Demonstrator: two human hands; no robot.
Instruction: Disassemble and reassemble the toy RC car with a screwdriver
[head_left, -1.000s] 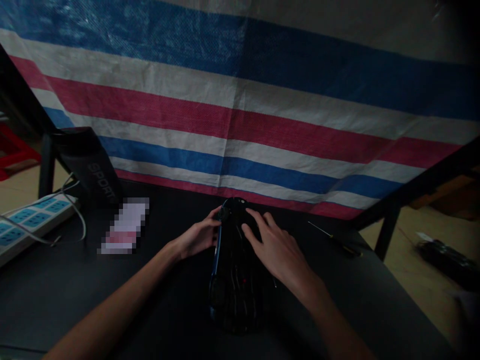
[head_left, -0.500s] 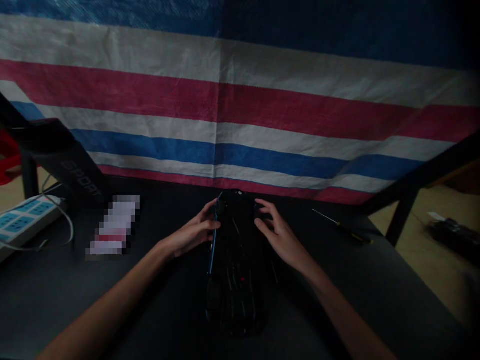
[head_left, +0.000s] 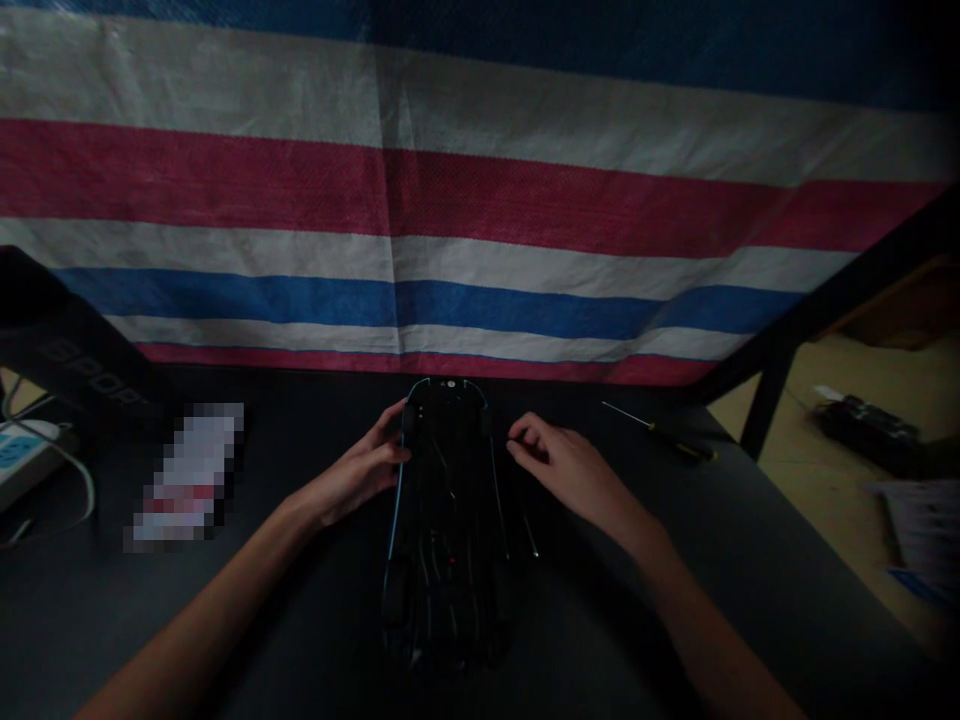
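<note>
A toy car [head_left: 450, 500] lies upside down on the black table, its dark underside up and a blue edge along its side. My left hand [head_left: 360, 475] is at the car's left side, thumb on the edge and fingers against the flank near the far wheel. To the right of the car, and apart from it, is my right hand [head_left: 562, 465]. Its fingers are curled, thumb and index tips close together; whether anything is between them is too dark to make out. A thin metal rod [head_left: 530, 530] with a shiny tip lies between the car and my right hand.
A screwdriver [head_left: 667, 438] with a black and yellow handle lies at the right. Leftward are a blurred-out pale item [head_left: 191, 465], a white power strip [head_left: 30, 455] with a cable, and a black "SPORT" object [head_left: 90, 370]. A striped sheet [head_left: 480, 200] hangs behind the table.
My right hand has come away from the car's right side and its fingers have drawn together. My left hand stays at the car's left side. The view has shifted slightly to the right.
</note>
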